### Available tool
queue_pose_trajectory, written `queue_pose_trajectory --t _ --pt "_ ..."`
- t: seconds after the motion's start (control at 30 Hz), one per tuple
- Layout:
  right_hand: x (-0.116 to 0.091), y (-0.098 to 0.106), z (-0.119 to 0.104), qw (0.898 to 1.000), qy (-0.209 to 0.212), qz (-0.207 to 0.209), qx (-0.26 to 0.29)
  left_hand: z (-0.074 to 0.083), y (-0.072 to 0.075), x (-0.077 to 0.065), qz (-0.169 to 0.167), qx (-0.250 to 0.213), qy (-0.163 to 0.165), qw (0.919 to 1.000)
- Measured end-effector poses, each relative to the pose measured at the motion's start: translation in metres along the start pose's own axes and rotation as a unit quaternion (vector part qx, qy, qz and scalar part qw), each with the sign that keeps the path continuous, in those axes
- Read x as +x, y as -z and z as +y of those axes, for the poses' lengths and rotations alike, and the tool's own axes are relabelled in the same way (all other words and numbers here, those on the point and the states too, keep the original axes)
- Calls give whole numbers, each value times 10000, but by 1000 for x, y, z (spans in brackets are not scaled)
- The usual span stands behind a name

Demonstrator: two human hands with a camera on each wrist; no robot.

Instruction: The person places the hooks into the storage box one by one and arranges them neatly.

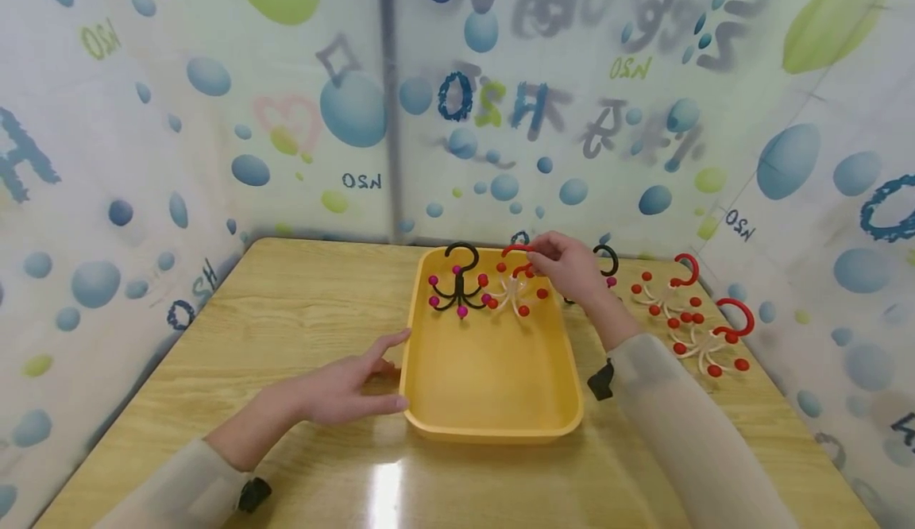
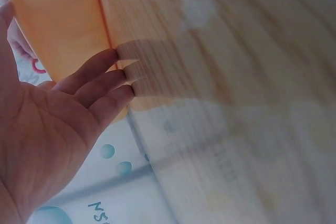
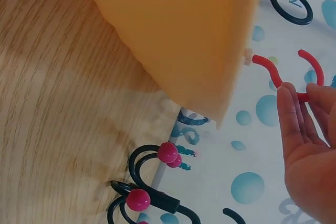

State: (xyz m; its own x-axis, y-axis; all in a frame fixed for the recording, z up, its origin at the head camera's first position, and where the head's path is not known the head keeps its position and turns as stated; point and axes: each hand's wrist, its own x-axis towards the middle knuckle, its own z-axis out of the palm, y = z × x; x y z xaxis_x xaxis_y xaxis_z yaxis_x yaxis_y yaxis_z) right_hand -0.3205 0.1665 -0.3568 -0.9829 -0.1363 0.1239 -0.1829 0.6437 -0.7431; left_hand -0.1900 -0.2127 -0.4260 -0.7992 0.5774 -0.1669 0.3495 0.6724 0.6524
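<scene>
A yellow tray stands on the table. My left hand touches its left side with extended fingers; in the left wrist view the fingertips lie against the tray's outer wall. At the tray's far end, my right hand pinches the red curved top of a white multi-armed hook with red ball tips. Its white arms show over the tray floor, beside a black multi-armed hook with magenta ball tips that stands upright inside. The right wrist view hides the white arms behind the tray wall.
Right of the tray, two red-and-white hooks stand on the wooden table. Another black hook is there too, partly hidden by my right hand and forearm. Printed curtains rise behind the table and at both sides.
</scene>
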Motion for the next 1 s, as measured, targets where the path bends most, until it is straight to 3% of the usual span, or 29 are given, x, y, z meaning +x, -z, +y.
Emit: queue_pose_trajectory --t 0.4,1.0 --pt "12 -4 13 9991 -313 -240 168 1 0 0 -13 3 28 10000" --pt "6 3 24 9985 -174 -306 427 0 -1 1 10 43 18 10000"
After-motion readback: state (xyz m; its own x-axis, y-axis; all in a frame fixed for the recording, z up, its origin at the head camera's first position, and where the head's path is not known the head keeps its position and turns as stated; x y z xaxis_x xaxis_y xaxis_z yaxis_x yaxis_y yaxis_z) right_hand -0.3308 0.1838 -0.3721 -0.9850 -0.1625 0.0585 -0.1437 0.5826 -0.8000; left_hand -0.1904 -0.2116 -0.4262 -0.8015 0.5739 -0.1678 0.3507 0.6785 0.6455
